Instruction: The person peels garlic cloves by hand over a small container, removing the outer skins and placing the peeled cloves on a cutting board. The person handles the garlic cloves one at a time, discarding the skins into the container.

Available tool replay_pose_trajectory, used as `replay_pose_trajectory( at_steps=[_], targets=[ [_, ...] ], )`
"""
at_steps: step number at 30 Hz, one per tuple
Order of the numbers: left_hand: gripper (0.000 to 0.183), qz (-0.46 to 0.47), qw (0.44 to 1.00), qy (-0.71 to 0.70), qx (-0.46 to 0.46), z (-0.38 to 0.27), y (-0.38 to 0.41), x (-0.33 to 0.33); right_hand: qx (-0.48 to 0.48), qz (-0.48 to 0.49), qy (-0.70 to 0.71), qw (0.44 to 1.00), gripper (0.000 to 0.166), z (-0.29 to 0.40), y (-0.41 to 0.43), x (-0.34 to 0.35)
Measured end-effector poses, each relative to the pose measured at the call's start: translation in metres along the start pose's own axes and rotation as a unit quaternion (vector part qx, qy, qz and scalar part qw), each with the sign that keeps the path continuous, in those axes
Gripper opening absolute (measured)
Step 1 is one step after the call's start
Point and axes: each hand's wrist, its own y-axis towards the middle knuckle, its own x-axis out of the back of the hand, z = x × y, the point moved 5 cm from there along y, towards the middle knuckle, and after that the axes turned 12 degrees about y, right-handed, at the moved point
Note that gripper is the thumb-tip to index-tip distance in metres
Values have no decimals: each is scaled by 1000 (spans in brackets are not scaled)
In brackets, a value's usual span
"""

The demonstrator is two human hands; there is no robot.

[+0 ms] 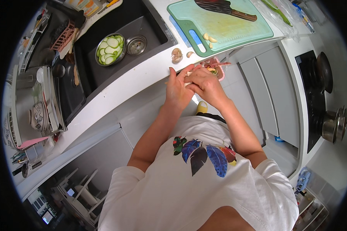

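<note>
My left hand [177, 89] and my right hand [206, 83] meet just off the counter's front edge, above a pink waste bin [220, 72]. Between their fingers is a small pale piece, seemingly a garlic clove [188, 83], partly covered by the fingers. A partial garlic bulb [177, 56] and a loose unpeeled clove [190, 54] lie on the white counter just beyond. Several peeled garlic cloves [211, 39] rest on the green cutting board [219, 29], near its handle. At the board's far side lies a cleaver [225, 8] with a wooden handle.
A metal bowl of sliced zucchini [111, 49] stands in the dark sink [150, 31], beside the drain strainer [136, 45]. A green chili [277, 13] lies on plastic at the upper right. The cooktop [309, 101] with a steel pot [332, 127] is at right, a dish rack [47, 101] at left.
</note>
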Motion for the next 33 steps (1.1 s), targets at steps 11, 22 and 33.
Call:
replay_pose_trajectory(
  at_steps=[11,22,33],
  targets=[
    [57,10,1000,-23,3,-3,0,-5,21,-194,-46,980,10,-5,-6,24],
    [31,-119,948,292,-48,-11,-7,1,-332,-252,467,780,14,-49,-29,6],
    [28,-103,858,467,-187,-14,-9,-5,-411,-246,701,528,15,-56,-42,-13]
  ],
)
